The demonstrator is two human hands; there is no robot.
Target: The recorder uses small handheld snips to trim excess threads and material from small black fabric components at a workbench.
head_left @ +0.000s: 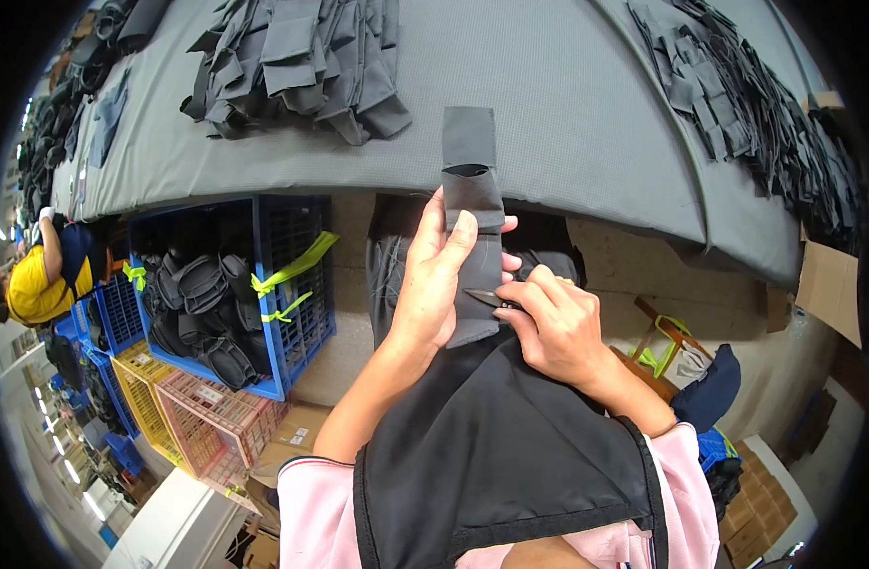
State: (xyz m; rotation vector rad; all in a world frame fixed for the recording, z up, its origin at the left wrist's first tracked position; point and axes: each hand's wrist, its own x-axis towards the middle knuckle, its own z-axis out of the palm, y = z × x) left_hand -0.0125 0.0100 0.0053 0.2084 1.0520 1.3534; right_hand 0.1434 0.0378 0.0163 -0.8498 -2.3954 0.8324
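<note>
A long dark grey fabric piece (469, 139) with a pocket-like opening lies upright in front of me, its far end over the table edge. My left hand (431, 275) is closed around it, thumb pressed on its face and fingertips showing at the right side. My right hand (560, 321) grips small thread snips (484, 297); their pointed metal blades rest over the lower part of the fabric piece. Loose threads show near the pocket opening. A black apron (510, 455) covers my lap just below both hands.
A grey-covered table (548, 85) spans the far side, bearing a pile of grey fabric pieces (306, 66) and another pile (738, 104) at right. A blue crate (273, 313) of black items stands left. A stool (657, 346) is at right; a person in yellow (41, 289) is far left.
</note>
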